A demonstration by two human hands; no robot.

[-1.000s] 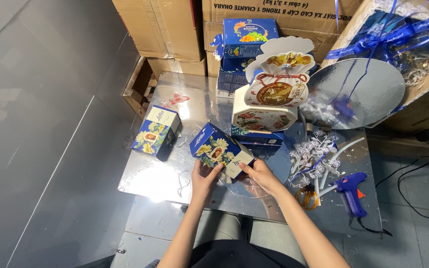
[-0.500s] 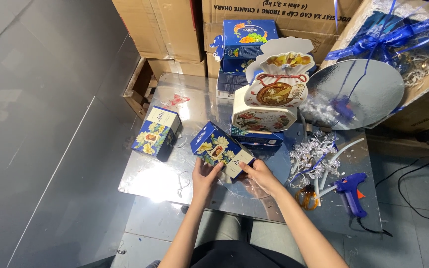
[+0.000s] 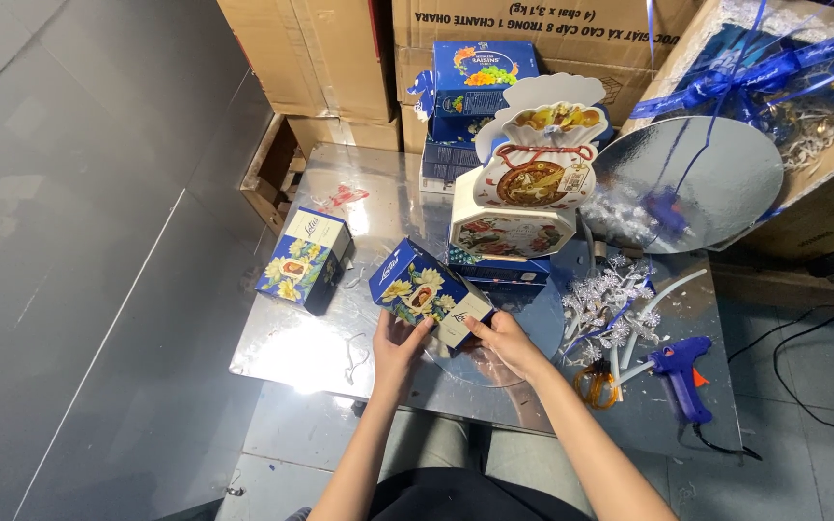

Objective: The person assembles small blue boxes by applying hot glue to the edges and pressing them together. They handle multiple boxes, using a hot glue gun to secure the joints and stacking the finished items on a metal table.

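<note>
Both hands hold a blue box with yellow flowers (image 3: 425, 291), tilted over the reflective metal table (image 3: 282, 347). My left hand (image 3: 396, 349) supports its near lower side, fingers up against the printed face. My right hand (image 3: 504, 340) grips the box's pale end flap at the near right corner. A second, matching blue flowered box (image 3: 303, 259) stands on the table to the left, apart from both hands.
A stack of decorated tins and boxes (image 3: 523, 193) stands behind the held box. To the right lie silver ornaments (image 3: 610, 299), scissors (image 3: 593, 384), a blue glue gun (image 3: 682, 371) and a round silver board (image 3: 697, 178). Cardboard cartons (image 3: 330, 58) line the back.
The held box has shifted very slightly; both hands keep the same grip.
</note>
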